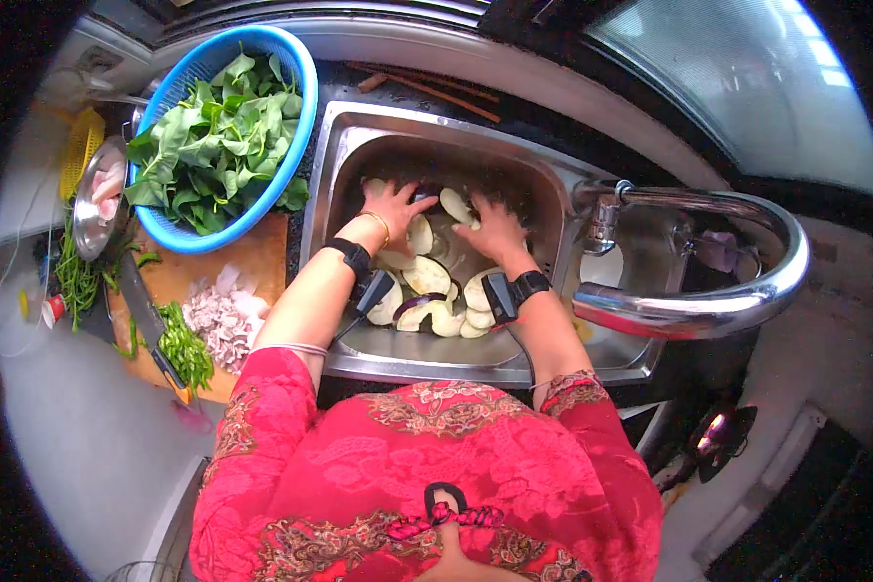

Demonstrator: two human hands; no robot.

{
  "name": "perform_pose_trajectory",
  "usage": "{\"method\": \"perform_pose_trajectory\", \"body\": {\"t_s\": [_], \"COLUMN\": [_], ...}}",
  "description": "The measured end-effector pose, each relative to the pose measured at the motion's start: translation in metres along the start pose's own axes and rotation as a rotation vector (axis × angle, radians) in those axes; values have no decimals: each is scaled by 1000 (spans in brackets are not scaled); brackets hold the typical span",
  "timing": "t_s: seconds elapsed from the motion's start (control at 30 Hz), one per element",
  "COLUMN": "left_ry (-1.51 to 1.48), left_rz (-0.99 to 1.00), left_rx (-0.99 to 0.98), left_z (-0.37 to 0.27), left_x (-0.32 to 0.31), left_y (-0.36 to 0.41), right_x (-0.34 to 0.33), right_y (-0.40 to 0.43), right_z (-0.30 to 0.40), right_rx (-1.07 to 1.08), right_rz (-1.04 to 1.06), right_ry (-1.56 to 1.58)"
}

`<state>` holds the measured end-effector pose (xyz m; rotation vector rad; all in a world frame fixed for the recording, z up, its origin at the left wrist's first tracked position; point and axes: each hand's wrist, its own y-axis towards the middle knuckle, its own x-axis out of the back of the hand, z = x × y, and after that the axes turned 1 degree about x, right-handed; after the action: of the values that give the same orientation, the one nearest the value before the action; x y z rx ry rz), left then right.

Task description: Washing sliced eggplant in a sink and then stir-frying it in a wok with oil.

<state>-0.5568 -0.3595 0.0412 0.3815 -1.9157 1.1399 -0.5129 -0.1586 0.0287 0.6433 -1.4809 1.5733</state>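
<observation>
Both my hands are inside a stainless steel sink basin [415,361], among eggplant slices [427,275] with pale flesh and dark purple skin. My left hand [394,211] has its fingers spread over slices at the basin's left side; whether the palm presses on them is hidden. On the right, my right hand [496,227] also has its fingers apart, slightly blurred, beside an upright pale slice [456,206]. Neither hand grips a slice. More slices lie overlapping along the near side of the basin, between my wrists. Dark straps with small devices are on both wrists.
A curved chrome faucet [735,200] arches over the right drainboard. At left, a blue plastic basket [307,109] of green leaves overlaps a wooden cutting board [273,236] holding a knife [142,298], chopped green peppers [185,345] and chopped meat [222,324]. A steel bowl [91,225] stands beyond.
</observation>
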Motion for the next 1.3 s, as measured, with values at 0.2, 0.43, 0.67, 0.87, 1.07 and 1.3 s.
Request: {"method": "perform_pose_trajectory", "body": {"t_s": [0.2, 0.43, 0.67, 0.87, 1.07, 1.3], "left_ry": [-175, -752, -1316, -1662, -1673, -1752], "left_rz": [324, 510, 693, 673, 584, 517], "left_rx": [88, 116, 336, 447, 484, 462], "left_z": [1, 6, -12, -21, -25, -28], "left_x": [-16, -79, -65, -85, -101, -89], "left_y": [-4, -23, -56, -65, -65, -72], "right_x": [-37, -70, -70, -42, -55, -56], "right_y": [-20, -68, -82, -96, -96, -96], "right_z": [-27, -25, -1, 29, 28, 26], "right_rx": [50, 7, -255, -424, -397, -213], "right_rz": [289, 427, 579, 611, 462, 460], "right_ry": [220, 674, 1166, 1403, 1450, 1475]}}
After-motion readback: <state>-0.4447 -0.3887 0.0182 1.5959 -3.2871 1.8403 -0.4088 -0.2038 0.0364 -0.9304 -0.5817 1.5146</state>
